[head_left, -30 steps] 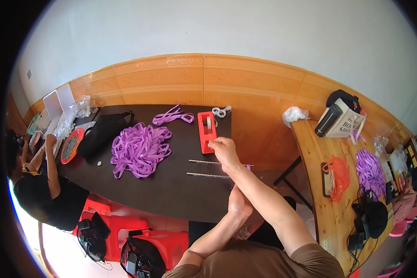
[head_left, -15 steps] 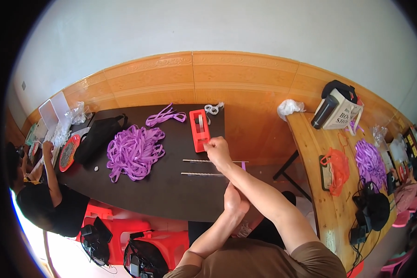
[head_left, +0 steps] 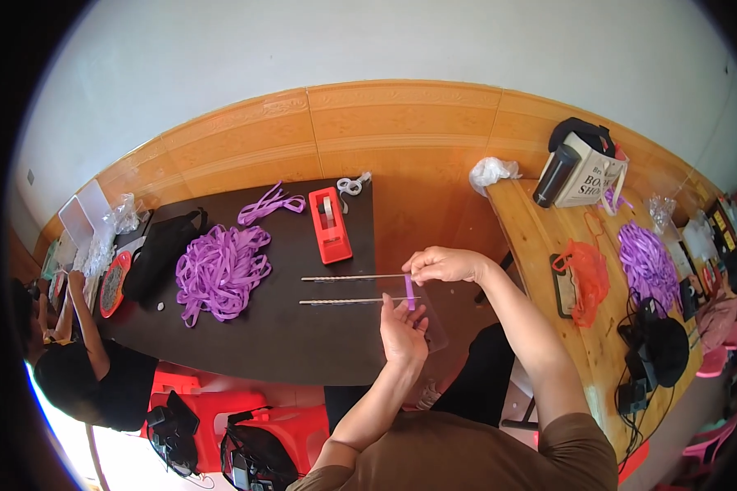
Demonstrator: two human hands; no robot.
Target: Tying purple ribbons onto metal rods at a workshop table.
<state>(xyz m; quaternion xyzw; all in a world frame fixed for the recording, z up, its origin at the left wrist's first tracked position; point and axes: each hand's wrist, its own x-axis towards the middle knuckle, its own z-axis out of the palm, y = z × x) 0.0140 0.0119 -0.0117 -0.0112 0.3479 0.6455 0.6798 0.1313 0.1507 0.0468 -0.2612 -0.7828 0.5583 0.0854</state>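
Two thin rods with a twisted pattern, the far rod (head_left: 344,278) and the near rod (head_left: 336,302), lie side by side on the dark table (head_left: 254,348). Their right ends reach past its right edge. A short strip of purple ribbon (head_left: 410,292) spans both rods there. My right hand (head_left: 444,266) is closed in a pinch at the ribbon's far end. Palm up beneath the near end is my left hand (head_left: 404,334), its fingers apart; whether they touch the ribbon is unclear. A red tape dispenser (head_left: 334,247) stands beyond the rods.
White-handled scissors (head_left: 352,185) lie near the dispenser. Left of it are a purple ribbon pile (head_left: 221,274) and a smaller bundle (head_left: 270,203). A wooden table (head_left: 540,245) stands at right. At far left, a person in black (head_left: 98,376) sits working.
My right hand has left the dispenser's near end and come back to the ribbon at the rods. My left hand has turned palm up, fingers spread. The whole view has shifted slightly.
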